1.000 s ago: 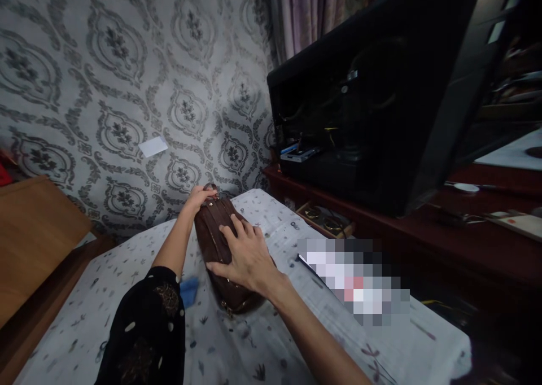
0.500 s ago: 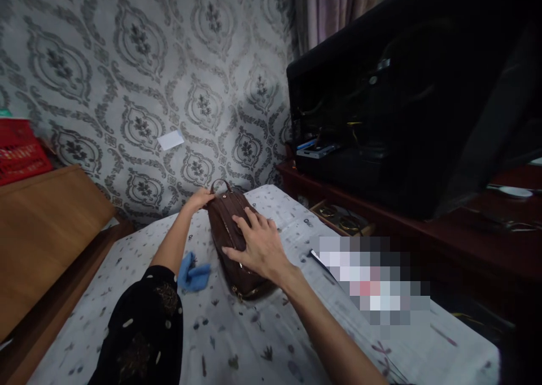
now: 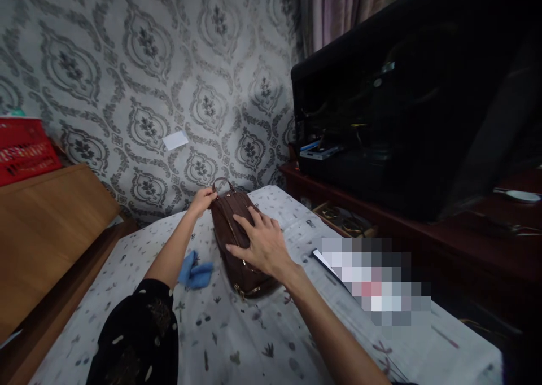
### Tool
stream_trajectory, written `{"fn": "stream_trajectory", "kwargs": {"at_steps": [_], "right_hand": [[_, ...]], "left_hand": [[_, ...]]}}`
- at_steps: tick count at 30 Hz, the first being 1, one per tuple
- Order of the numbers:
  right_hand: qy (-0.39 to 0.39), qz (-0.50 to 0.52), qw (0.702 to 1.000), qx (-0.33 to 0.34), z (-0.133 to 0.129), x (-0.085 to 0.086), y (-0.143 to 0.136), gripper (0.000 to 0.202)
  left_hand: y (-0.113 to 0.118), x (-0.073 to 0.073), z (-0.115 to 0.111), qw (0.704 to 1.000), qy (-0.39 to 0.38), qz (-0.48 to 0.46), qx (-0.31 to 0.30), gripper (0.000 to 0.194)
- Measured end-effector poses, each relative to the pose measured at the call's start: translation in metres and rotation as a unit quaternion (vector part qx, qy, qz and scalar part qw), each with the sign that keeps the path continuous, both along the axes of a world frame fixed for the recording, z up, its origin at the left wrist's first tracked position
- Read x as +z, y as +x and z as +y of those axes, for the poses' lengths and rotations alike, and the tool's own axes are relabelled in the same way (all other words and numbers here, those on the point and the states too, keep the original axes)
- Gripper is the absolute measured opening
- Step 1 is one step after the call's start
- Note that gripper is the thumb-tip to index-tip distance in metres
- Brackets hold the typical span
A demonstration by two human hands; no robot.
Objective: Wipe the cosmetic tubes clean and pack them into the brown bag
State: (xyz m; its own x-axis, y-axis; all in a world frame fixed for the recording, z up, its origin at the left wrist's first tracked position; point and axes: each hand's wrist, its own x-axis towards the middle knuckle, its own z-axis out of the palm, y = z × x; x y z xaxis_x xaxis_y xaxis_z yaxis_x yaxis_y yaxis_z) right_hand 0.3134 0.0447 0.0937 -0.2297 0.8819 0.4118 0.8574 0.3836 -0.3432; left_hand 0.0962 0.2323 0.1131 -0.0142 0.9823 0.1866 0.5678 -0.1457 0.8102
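A brown leather bag with gold zips and a small top handle lies on the patterned white sheet. At its far left corner, beside the handle, the fingers of my left hand are closed on the bag's edge. My right hand rests across the bag's front with fingers spread, covering part of a zip. A crumpled blue cloth lies just left of the bag.
A wooden headboard-like panel with a red basket stands at left. On the right are a large black screen, an open drawer holding small items, and a blurred-out dark-edged object on the sheet.
The view has shifted slightly, so most things appear a little further right. Both hands keep their places on the bag.
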Motion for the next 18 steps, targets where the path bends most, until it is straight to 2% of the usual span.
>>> {"fn": "stream_trajectory", "kwargs": {"at_steps": [5,10,15,18], "right_hand": [[-0.005,-0.006,1.0,0.005,-0.002,0.002,0.001,0.075],[-0.005,-0.006,1.0,0.009,-0.002,0.002,0.002,0.075],[0.005,0.001,1.0,0.01,-0.001,-0.002,0.002,0.075],[0.01,0.003,1.0,0.013,0.0,-0.004,0.003,0.075]], "left_hand": [[0.004,0.01,-0.006,1.0,-0.023,0.004,-0.011,0.027],[0.022,0.021,0.009,0.998,-0.05,0.023,-0.005,0.026],[0.048,0.021,0.029,0.997,-0.06,0.052,-0.007,0.026],[0.057,0.019,0.037,0.996,-0.039,0.081,0.005,0.024]]}}
